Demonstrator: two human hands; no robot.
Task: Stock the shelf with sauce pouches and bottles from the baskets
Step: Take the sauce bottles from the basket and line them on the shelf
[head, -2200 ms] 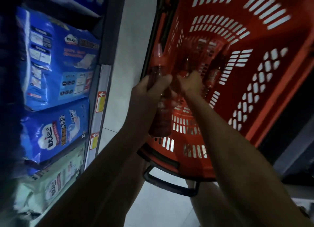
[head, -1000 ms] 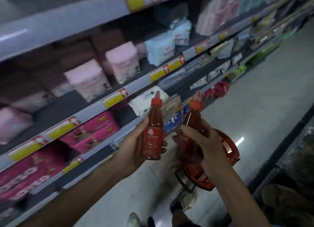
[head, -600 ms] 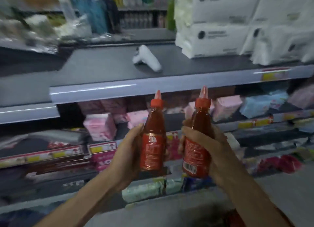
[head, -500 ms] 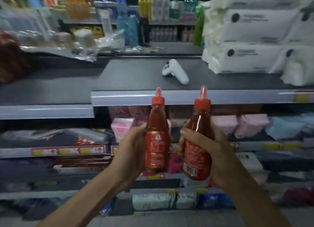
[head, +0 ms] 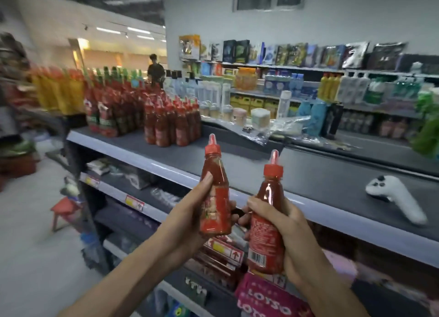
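Left hand [head: 190, 219] grips a red sauce bottle [head: 215, 195] at centre frame; right hand [head: 288, 236] grips a second sauce bottle [head: 267, 219] just beside it, both upright. Behind them the top shelf [head: 308, 174]: white controller [head: 395, 198] at right, stocked red bottles [head: 171, 124] upper left. Left edge blurred. Pink packs [head: 266, 300] cut off at bottom.

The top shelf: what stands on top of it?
On the top shelf stand a cluster of red sauce bottles, taller bottles behind them, crumpled plastic wrap and a white controller. Motion blur hides its far left end.
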